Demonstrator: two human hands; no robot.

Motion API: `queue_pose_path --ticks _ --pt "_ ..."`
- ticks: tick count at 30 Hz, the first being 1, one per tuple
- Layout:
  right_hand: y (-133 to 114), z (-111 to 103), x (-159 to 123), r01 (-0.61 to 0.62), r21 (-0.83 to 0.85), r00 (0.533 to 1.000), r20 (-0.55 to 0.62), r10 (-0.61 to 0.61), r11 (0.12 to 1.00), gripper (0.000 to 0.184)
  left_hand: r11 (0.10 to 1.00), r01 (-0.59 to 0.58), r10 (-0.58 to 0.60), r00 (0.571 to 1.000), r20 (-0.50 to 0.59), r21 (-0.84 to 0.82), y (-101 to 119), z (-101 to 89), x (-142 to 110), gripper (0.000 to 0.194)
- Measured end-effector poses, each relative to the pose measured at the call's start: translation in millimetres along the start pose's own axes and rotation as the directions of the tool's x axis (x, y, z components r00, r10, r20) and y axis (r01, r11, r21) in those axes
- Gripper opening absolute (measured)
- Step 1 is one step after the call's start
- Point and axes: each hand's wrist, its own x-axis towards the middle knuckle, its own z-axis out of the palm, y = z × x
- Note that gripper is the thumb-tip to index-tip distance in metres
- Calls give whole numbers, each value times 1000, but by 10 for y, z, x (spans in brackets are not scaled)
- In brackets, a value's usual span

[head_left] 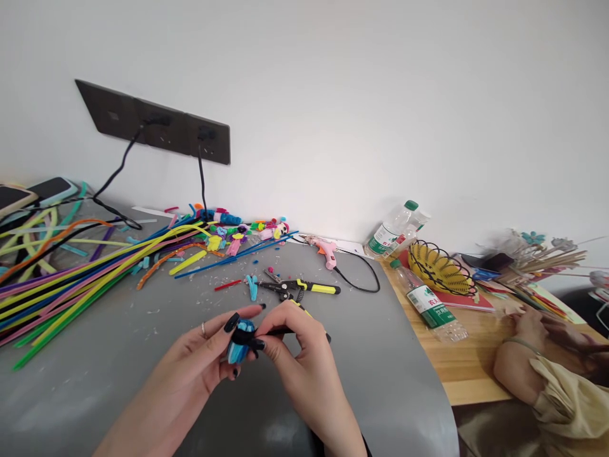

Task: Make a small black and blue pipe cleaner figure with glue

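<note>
Seems to be mid-wrap: drawing a black strip (242, 338) around a small blue bundle (234, 353) (number of turns not readable from here). Probably calls for keeping the strip taut and the bundle steady, pinching the loose length close in at each pass. As for the bundle, nestled between thumb and fingers of the left hand (202, 355), in a snug grip, with a paler blue end poking out below the black band. Just beside it, pinching the strip narrowly between thumb and forefinger: the right hand (302, 346). Held up over the grey worktop (375, 362), nearer than the wire strippers (284, 290) and a light-blue offcut (252, 288), well apart from the colourful stems (102, 273) at left.
</note>
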Motion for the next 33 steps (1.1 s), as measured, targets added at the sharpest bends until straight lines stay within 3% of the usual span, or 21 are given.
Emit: queue_pose_path --ticks 4,9,16,21,27,33 --pt "-5 -7 -8 25 -51 1000 7 -24 998 21 997 -74 75 997 -26 20 -1 -17 46 39" --pt "18 -8 -15 36 -86 999 9 -36 996 24 969 -148 155 988 -20 200 -22 -68 83 38" --pt "36 48 -25 98 -148 995 17 -96 984 22 925 -217 291 932 -214 312 3 -122 63 46" --pt "3 51 -44 111 -183 994 10 -111 977 20 839 -271 383 910 -158 472 42 -67 -2 41" --pt "-12 60 -47 93 -209 996 5 -94 974 17 848 -278 357 929 -98 450 63 51 -25 40" --pt "8 38 -54 62 -174 998 37 -56 983 19 896 -228 297 946 -130 381 11 -38 28 43"
